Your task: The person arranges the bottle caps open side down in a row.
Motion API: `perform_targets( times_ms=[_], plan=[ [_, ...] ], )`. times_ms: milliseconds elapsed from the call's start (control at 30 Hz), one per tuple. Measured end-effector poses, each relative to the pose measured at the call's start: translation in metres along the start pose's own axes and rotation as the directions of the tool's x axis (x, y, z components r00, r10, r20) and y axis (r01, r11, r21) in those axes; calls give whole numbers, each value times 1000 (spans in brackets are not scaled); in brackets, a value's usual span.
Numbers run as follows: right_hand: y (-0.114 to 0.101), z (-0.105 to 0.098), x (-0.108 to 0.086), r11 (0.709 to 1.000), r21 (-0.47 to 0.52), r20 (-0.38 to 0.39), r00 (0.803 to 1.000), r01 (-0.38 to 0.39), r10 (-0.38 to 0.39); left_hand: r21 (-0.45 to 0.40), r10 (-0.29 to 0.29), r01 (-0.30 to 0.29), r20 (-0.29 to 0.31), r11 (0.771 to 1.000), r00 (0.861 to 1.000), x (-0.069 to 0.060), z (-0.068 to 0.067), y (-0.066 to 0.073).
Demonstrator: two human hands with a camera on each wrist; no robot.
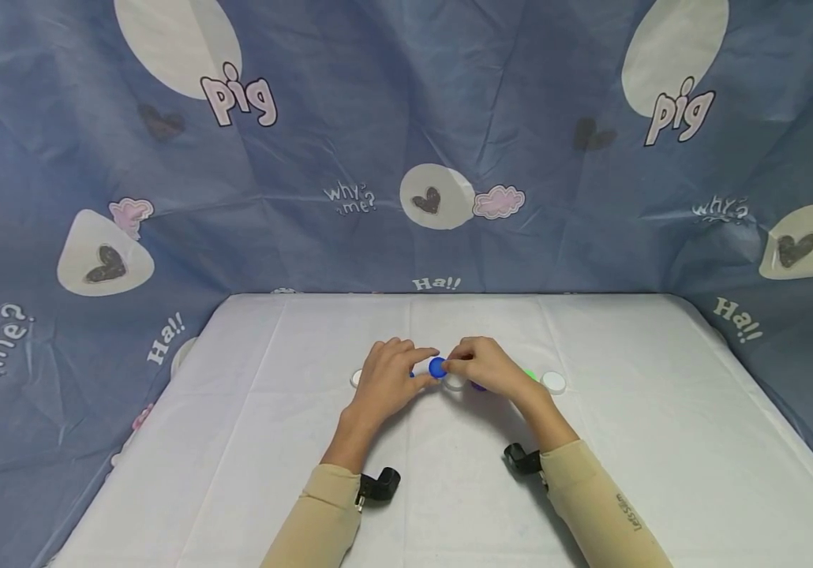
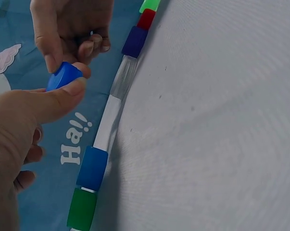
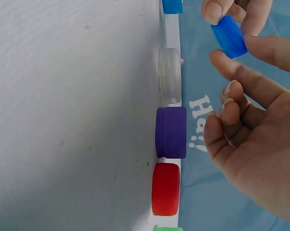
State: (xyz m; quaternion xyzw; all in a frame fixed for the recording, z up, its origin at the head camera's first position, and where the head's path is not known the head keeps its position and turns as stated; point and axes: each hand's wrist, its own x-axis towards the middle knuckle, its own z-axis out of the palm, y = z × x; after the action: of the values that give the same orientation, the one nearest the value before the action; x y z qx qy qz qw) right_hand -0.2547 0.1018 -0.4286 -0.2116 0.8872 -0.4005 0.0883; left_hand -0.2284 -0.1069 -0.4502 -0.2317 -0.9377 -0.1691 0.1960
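Observation:
A blue bottle cap (image 1: 438,368) is held just above the table between both hands. My left hand (image 1: 388,380) pinches one side of it with thumb and forefinger. From the opposite side, the thumb and forefinger of my right hand (image 1: 488,368) grip the same cap. Below, a row of caps lies on the white cloth. In the right wrist view a clear cap (image 3: 170,75), a purple cap (image 3: 171,133) and a red cap (image 3: 166,189) sit near my right hand. The left wrist view has a second blue cap (image 2: 93,168) and a dark green cap (image 2: 82,209).
A light green cap (image 1: 530,374) and a white cap (image 1: 553,383) end the row on the right. At its left end, another white cap (image 1: 356,378) is partly behind my left hand. The white-covered table (image 1: 463,505) meets a blue patterned cloth (image 1: 350,142) at the back.

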Motion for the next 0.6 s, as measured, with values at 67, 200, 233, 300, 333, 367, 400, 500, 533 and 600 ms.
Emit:
perform_targets(
  times_ms=[67, 200, 233, 300, 333, 367, 400, 500, 533, 600],
  plan=[
    [2, -1, 0, 1000, 2, 8, 1000, -4, 4, -3, 11, -11, -14, 1000, 1000, 0, 0, 0],
    [2, -2, 0, 1000, 3, 18, 1000, -2, 2, 15, 23, -23, -28, 1000, 999, 0, 1, 0],
    [2, -2, 0, 1000, 3, 21, 1000, -2, 1, 17, 23, -23, -25, 1000, 999, 0, 2, -1],
    [2, -2, 0, 1000, 2, 25, 1000, -5, 5, 18, 23, -23, -21, 1000, 999, 0, 2, -1],
    [2, -2, 1, 1000, 0, 28, 1000, -6, 6, 18, 23, -22, -21, 1000, 1000, 0, 2, -1],
    [2, -2, 1, 1000, -2, 29, 1000, -10, 10, 15, 21, -20, -17, 1000, 1000, 0, 2, -1],
    [3, -2, 1, 1000, -1, 31, 999, -13, 13, 10, 19, -19, -14, 1000, 1000, -1, 2, -2],
    [4, -1, 2, 1000, -7, 34, 999, -12, 13, -4, 14, -14, -6, 1000, 1000, -1, 2, -2],
    [4, -1, 2, 1000, -7, 34, 999, -10, 10, -8, 12, -12, -3, 1000, 1000, -1, 2, -2],
    [5, -1, 2, 1000, -9, 33, 999, -3, 4, -17, 6, -6, 4, 1000, 1000, -1, 2, -2]
  ],
)
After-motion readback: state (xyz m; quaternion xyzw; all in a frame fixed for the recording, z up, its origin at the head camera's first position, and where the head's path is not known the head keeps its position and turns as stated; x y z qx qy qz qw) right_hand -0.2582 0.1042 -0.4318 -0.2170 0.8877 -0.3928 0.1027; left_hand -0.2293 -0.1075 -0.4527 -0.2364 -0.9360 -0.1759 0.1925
